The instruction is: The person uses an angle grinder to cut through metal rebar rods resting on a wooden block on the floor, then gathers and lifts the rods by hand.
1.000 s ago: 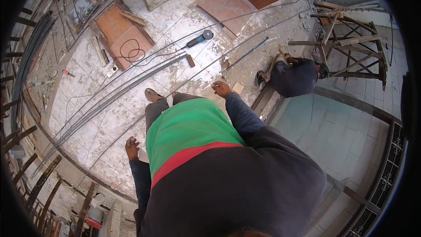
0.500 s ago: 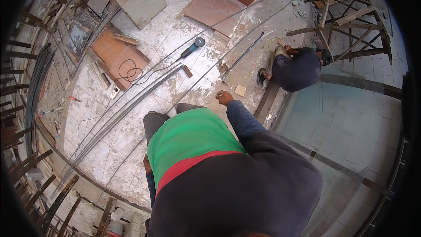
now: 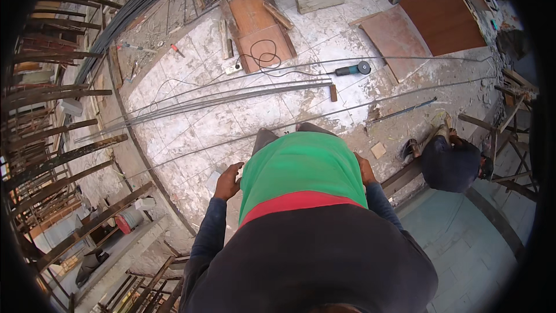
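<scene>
My left hand (image 3: pixel 229 181) hangs beside my left thigh, its thumb and fingers a little apart and nothing visible in it. Against my right side rests my right hand (image 3: pixel 365 170), its fingers mostly hidden by my green and black shirt (image 3: pixel 301 168). A long thin metal rod (image 3: pixel 229 145) crosses the floor just past my knees. Farther off, a bundle of rods (image 3: pixel 243 97) ends at a small brown block (image 3: pixel 333 93). Beyond that lies a blue and black angle grinder (image 3: pixel 351 69) with its cord looped to the left.
A person in dark clothes (image 3: pixel 452 162) crouches at the right, near a square tile piece (image 3: pixel 378 150). Wooden boards (image 3: pixel 397 40) and a white extension socket (image 3: pixel 232 68) lie ahead. Wooden slats (image 3: pixel 63 104) line the left, beside dark rods (image 3: pixel 116 20).
My right hand has come back from the front right to my side. My left hand now shows beside my thigh. The view has turned rightward, so the crouching person sits lower and farther right.
</scene>
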A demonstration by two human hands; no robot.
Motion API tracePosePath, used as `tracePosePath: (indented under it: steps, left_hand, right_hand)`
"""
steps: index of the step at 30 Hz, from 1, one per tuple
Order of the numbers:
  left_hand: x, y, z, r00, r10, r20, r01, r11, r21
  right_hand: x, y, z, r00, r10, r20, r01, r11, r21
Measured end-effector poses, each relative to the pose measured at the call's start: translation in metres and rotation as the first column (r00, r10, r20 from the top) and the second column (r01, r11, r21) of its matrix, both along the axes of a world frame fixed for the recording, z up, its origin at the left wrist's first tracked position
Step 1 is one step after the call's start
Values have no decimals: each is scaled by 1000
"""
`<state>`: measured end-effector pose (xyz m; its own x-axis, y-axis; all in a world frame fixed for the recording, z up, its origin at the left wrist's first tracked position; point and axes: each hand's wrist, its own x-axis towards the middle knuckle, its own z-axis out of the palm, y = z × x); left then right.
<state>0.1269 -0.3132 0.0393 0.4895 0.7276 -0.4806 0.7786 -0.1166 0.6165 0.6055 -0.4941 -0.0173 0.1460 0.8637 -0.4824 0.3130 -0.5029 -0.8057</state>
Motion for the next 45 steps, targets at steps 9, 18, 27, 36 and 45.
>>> tracePosePath:
  steps: [9, 18, 27, 36, 45]
  left_hand:
    - [24, -22, 111, 970, -239, 49, 227, 957, 181]
    - [25, 5, 95, 892, -419, 171, 407, 908, 99]
    - [-1, 5, 89, 896, -409, 172, 404, 913, 66]
    - [-65, 84, 53, 864, -407, 296, 403, 912, 76]
    - [-183, 178, 60, 860, -377, 343, 409, 912, -24]
  right_hand:
    - [-38, 36, 117, 881, 293, 372, -360, 924, 125]
    - [-46, 132, 143, 555, 767, 323, -831, 493, 259]
    - [-76, 174, 131, 366, 897, 248, -930, 344, 129]
    - [-135, 226, 119, 377, 865, 332, -926, 363, 104]
    - [-263, 290, 119, 407, 878, 253, -912, 374, 170]
